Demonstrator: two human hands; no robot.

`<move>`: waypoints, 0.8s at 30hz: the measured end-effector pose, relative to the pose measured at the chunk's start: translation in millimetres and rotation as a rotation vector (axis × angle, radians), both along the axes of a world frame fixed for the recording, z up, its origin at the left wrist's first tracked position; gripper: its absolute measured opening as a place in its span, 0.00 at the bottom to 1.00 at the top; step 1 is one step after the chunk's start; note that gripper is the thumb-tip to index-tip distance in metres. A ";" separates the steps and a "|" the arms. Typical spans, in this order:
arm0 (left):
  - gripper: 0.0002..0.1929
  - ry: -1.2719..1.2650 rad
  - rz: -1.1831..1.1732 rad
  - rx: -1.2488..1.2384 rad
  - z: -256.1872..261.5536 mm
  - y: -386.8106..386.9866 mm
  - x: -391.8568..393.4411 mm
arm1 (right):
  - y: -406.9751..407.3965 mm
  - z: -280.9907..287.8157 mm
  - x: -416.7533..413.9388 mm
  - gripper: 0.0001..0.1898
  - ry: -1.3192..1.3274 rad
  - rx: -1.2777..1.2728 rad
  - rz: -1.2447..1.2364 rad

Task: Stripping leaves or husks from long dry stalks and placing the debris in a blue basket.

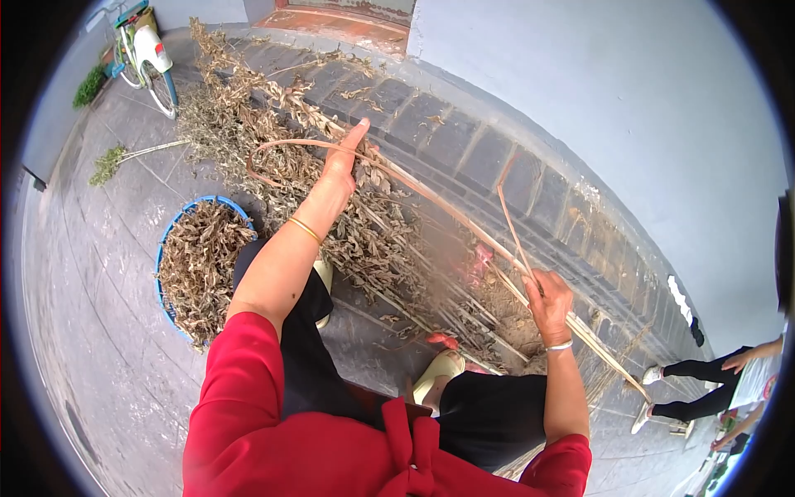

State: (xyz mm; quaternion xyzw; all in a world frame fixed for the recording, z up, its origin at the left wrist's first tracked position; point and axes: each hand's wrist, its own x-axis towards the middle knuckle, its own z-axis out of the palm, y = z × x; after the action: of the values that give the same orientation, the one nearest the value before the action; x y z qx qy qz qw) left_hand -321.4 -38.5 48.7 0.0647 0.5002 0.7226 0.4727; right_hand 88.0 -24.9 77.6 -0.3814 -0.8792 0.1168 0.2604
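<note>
My right hand (549,304) grips a long, pale dried plant stalk (435,194), and a thin bent strip (511,220) rises from that grip. Farther up the same stalk, my left hand (345,158) is around it near the leafy end, with the thumb pointing up; its other fingers are mostly hidden. A loose brownish strip (298,143) loops across the left wrist side. Below the stalk lies a heap of dried leafy plants (372,248). At my left knee stands a blue-rimmed basket (163,248) full of dry leaves (202,270).
A tiled step (435,121) runs along the grey wall (559,74). A bicycle (152,62) is parked at the upper left. A person (708,385) stands at the right. Red plastic pieces (442,340) lie near my foot, and a green-tipped sprig (109,164) on the paving.
</note>
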 end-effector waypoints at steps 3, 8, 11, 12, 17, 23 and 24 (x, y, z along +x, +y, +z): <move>0.30 0.140 -0.087 -0.068 -25.2 4.5 -6.2 | 1.0 -3.4 -0.1 0.07 0.018 0.043 -0.035; 0.24 0.219 -0.027 -0.255 -23.1 5.1 0.6 | 3.1 -5.5 3.0 0.08 0.025 -0.019 -0.070; 0.19 0.576 0.031 -0.315 -26.0 3.2 -0.1 | 1.9 -4.9 -1.3 0.08 0.115 -0.379 -0.160; 0.19 0.889 0.029 -0.351 -21.8 -0.1 0.8 | 5.0 -11.3 -1.3 0.09 0.144 -0.347 -0.110; 0.14 1.523 -0.011 -0.433 -9.2 -13.9 -7.6 | 8.7 -15.6 -10.4 0.09 0.214 -0.472 -0.078; 0.12 1.620 -0.280 -0.343 2.1 -15.0 38.9 | 9.8 -14.4 -27.9 0.10 0.221 -0.494 -0.131; 0.12 1.620 -0.272 -0.368 -7.0 -10.7 32.9 | 11.8 -18.7 -32.2 0.11 0.223 -0.502 -0.107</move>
State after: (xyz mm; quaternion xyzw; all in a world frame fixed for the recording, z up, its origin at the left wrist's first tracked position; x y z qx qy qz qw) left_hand -288.5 -49.1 41.7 0.5448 0.7826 0.2964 0.0534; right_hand 55.8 -13.1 59.0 -0.4646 -0.7673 0.3583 0.2587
